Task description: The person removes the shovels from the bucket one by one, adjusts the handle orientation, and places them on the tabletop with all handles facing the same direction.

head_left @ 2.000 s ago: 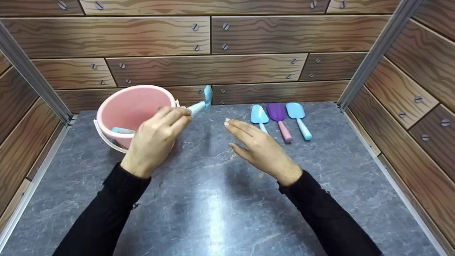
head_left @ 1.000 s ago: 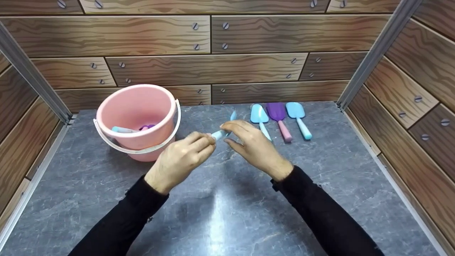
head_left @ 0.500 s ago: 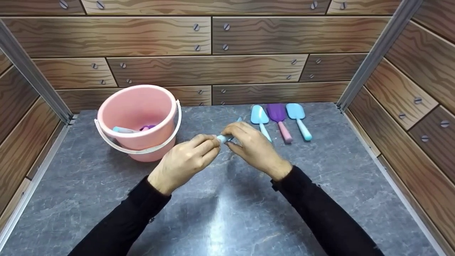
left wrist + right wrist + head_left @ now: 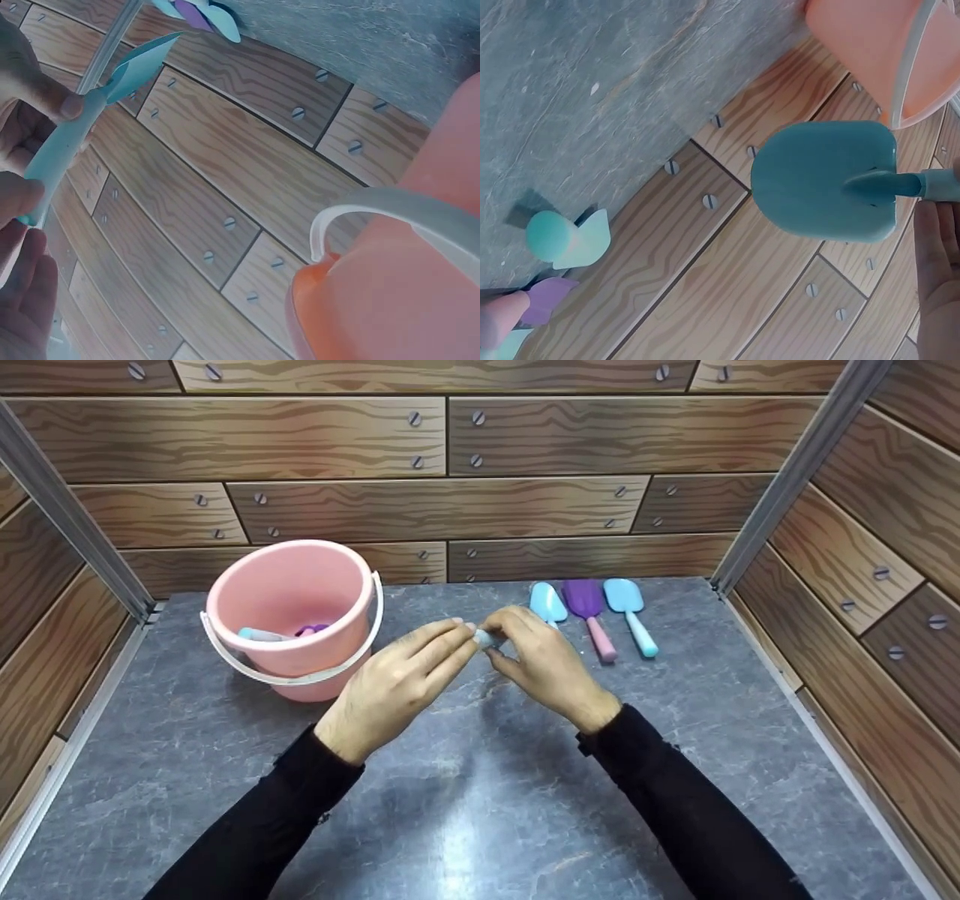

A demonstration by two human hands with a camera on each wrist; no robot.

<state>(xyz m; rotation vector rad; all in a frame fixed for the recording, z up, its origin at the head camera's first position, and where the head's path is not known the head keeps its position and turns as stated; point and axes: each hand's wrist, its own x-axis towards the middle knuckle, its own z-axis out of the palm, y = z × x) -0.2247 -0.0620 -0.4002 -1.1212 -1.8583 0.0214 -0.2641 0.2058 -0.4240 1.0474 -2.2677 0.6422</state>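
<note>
In the head view a light-blue toy shovel (image 4: 487, 639) is held up between the two hands, mostly hidden by them. My right hand (image 4: 546, 664) pinches its handle near the blade, thumb against fingers. The fingers of my left hand (image 4: 397, 682) are stretched out at the handle's free end; the left wrist view shows that thumb and the fingertips around the handle end (image 4: 34, 206). The right wrist view shows the shovel's broad, rounded blade (image 4: 817, 180). To the left stands a pink bucket (image 4: 289, 667) with a pale handle hanging in front.
Inside the bucket lie a light-blue handle (image 4: 262, 635) and something purple (image 4: 319, 628). Behind the right hand, a blue shovel (image 4: 546, 601), a purple shovel with pink handle (image 4: 583, 598) and another blue shovel (image 4: 624, 594) lie in a row. Wood-patterned walls (image 4: 337, 439) surround the grey tabletop (image 4: 465, 825).
The left hand carried the shovel from beside the bucket to the right hand, which took hold near its blade. Since half a second ago the left fingers have straightened from their grip.
</note>
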